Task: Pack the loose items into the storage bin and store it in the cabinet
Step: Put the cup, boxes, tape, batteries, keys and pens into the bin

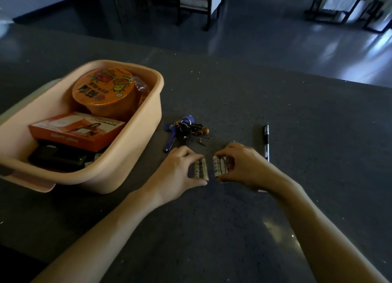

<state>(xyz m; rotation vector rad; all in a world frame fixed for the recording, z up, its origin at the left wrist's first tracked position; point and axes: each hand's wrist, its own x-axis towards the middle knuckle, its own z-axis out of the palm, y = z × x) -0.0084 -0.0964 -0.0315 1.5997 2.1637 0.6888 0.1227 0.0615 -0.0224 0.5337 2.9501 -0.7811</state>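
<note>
A peach storage bin (146, 121) stands on the dark counter at the left. It holds an orange round tub (104, 92), an orange box (74, 131) and a black case (57, 157). My left hand (178, 172) pinches a pair of pale batteries (200, 169) between thumb and fingers, low over the counter. Just to its right, my right hand (241, 166) pinches another pair of batteries (220, 166). A bunch of keys with a blue fob (182, 132) lies beyond my hands. A black pen (266, 141) lies to the right, partly under my right wrist.
The dark speckled counter (307, 123) stretches out to the right and toward me. Its far edge runs across the view. Beyond it are a shiny floor and chairs (199, 2).
</note>
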